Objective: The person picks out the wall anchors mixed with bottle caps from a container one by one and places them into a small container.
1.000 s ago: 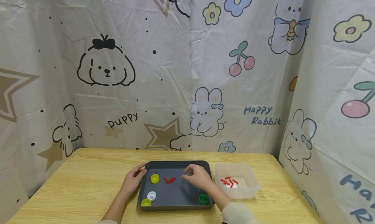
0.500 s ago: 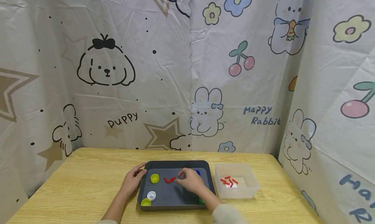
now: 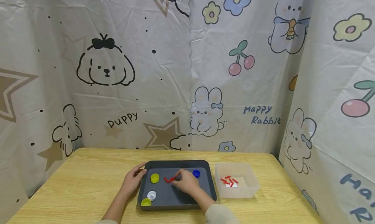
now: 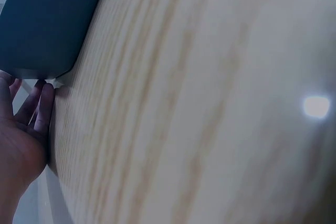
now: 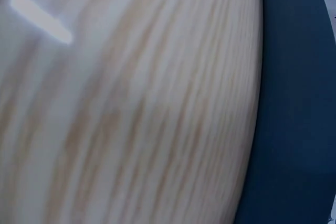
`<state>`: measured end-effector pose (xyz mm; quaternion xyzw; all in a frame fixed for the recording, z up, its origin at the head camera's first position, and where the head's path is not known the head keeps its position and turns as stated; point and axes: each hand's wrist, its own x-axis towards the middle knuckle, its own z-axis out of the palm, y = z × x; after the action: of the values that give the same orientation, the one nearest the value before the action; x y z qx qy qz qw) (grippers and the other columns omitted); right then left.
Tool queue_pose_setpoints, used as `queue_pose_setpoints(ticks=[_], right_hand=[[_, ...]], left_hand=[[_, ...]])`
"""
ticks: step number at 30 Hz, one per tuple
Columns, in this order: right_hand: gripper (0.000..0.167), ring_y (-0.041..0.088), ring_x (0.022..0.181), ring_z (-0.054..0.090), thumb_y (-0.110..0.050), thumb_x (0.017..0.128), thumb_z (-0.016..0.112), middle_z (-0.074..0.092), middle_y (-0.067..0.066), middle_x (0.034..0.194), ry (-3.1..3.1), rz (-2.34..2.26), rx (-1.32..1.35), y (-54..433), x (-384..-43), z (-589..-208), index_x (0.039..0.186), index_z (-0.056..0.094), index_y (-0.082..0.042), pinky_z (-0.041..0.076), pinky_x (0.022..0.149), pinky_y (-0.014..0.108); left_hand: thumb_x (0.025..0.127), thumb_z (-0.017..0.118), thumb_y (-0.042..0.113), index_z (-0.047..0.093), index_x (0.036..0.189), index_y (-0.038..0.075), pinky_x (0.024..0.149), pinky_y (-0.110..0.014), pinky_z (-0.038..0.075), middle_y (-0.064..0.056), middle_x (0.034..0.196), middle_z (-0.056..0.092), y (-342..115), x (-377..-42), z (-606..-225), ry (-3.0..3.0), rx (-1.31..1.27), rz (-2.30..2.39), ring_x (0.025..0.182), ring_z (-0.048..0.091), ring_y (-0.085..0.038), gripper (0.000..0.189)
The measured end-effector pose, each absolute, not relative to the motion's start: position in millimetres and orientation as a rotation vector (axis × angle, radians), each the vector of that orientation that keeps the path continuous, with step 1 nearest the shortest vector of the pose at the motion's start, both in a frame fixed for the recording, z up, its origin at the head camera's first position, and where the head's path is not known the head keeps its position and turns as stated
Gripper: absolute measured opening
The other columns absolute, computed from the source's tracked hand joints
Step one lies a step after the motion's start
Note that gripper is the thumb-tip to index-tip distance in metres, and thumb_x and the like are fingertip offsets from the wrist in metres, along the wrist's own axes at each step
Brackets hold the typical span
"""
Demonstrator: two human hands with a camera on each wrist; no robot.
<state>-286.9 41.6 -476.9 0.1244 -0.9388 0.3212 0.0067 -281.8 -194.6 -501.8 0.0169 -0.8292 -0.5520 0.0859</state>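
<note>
Several small red sticks (image 3: 167, 180) lie in a zigzag on the floor of the dark grey tray (image 3: 181, 205). My right hand (image 3: 187, 182) reaches over the tray from the right, its curled thumb and index finger pinching at the right-hand stick of that group. Its fingertips partly cover that stick. My left hand (image 3: 131, 181) rests against the tray's left wall near the far corner. In the left wrist view its extended fingers (image 4: 45, 106) touch the tray's lower edge. The right wrist view shows the tray's outer wall (image 5: 294, 103) but no hand.
Inside the tray stand two yellow caps, one farther back (image 3: 154, 178) and one in the near corner (image 3: 146, 202), a white cap (image 3: 151, 195) and a blue cap (image 3: 196, 174). A translucent box (image 3: 249, 186) with several red sticks stands right of the tray on the wooden table (image 3: 88, 178).
My right hand has moved left to the zigzag of red sticks. The blue cap has come into view, and the right arm now hides the green cap. My left hand stays put.
</note>
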Motion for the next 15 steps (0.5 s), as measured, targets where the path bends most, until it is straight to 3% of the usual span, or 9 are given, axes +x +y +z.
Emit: queue_pose_setpoints(ticks=[15], right_hand=[[0.029,0.019,0.078,0.058,-0.030,0.075,0.076,0.066,0.006,0.092,-2.914,0.895,0.304,30.4,-288.9,-482.2,0.095,0.066,-0.012,0.043,0.062,0.037]], left_hand=[[0.095,0.053,0.023,0.053,0.133,0.011,0.080,-0.028,0.044,-0.016,0.115,0.062,-194.0,-282.5,-502.1,-2.468,0.045,-1.637,0.096,0.055,-0.017,0.040]])
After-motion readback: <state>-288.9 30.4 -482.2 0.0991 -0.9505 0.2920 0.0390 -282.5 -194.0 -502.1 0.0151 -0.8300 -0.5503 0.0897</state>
